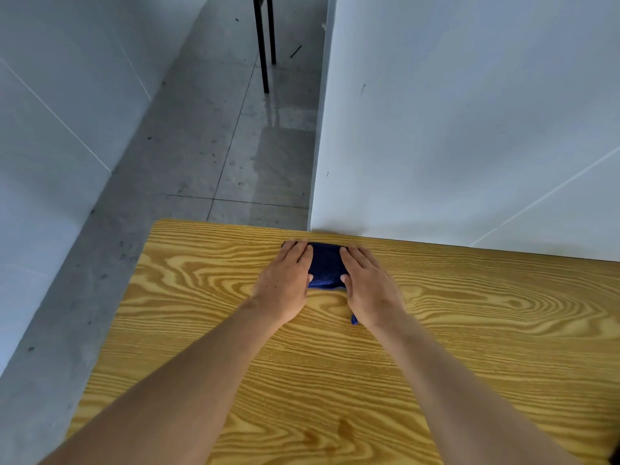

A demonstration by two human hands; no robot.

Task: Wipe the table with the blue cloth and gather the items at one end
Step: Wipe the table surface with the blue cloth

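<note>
A folded blue cloth [326, 266] lies near the far edge of the yellow wood-grain table [469, 330]. My left hand [285, 280] presses flat on the cloth's left side, fingers together and pointing away. My right hand [367, 283] presses flat on its right side. Only the cloth's middle strip shows between the hands, and a small blue corner pokes out under my right wrist. No other items are visible on the table.
A white wall panel [469, 129] meets the table's far edge on the right. Grey tiled floor [201, 146] lies beyond the far edge and along the table's left side. Black furniture legs [265, 45] stand on the floor farther back.
</note>
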